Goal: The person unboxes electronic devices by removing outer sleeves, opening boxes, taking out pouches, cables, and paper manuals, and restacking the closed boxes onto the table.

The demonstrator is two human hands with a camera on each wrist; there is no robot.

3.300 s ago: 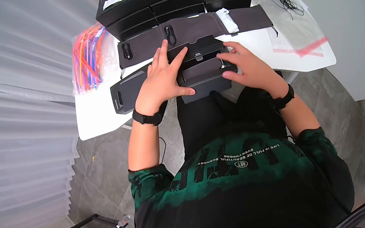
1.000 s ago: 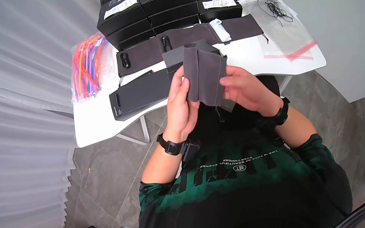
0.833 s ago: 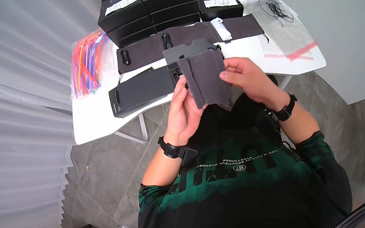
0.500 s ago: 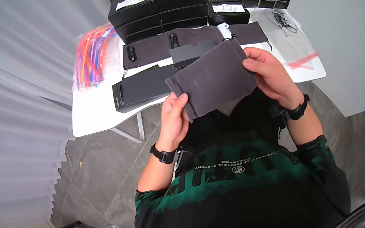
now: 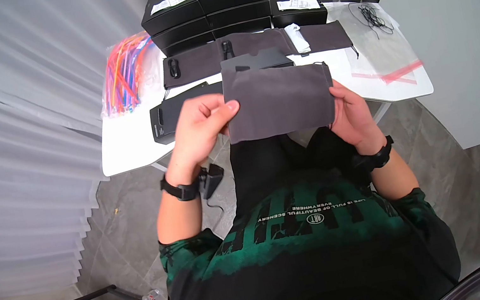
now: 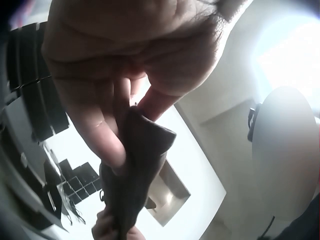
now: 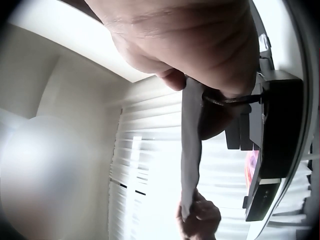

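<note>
A dark grey drawstring pouch [image 5: 279, 101] is spread out flat between both hands, in front of the table. My left hand [image 5: 201, 128] pinches its left edge, thumb on the near face. At the opposite edge, my right hand [image 5: 355, 117] pinches the pouch near the cord end; a black cord [image 7: 232, 100] shows by those fingers in the right wrist view. Seen edge-on in the left wrist view, the pouch [image 6: 135, 160] looks thin. Behind it, an open black box [image 5: 266, 58] is mostly hidden, with its flap showing. A flat black box piece [image 5: 181, 107] lies left of that.
Several grey pouches [image 5: 260, 43] lie in a row across the white table [image 5: 129, 140], bearing two black cables [image 5: 174, 67] and a white packet [image 5: 298, 38]. Stacked black boxes [image 5: 206, 11] stand behind. Colourful strips in a bag [image 5: 127, 73] lie left, a plastic bag [image 5: 387, 53] right.
Earlier both hands were at the open box. The grey pouch then came up folded between them, was unfolded and is now held out level. The left hand has shifted left and up.
</note>
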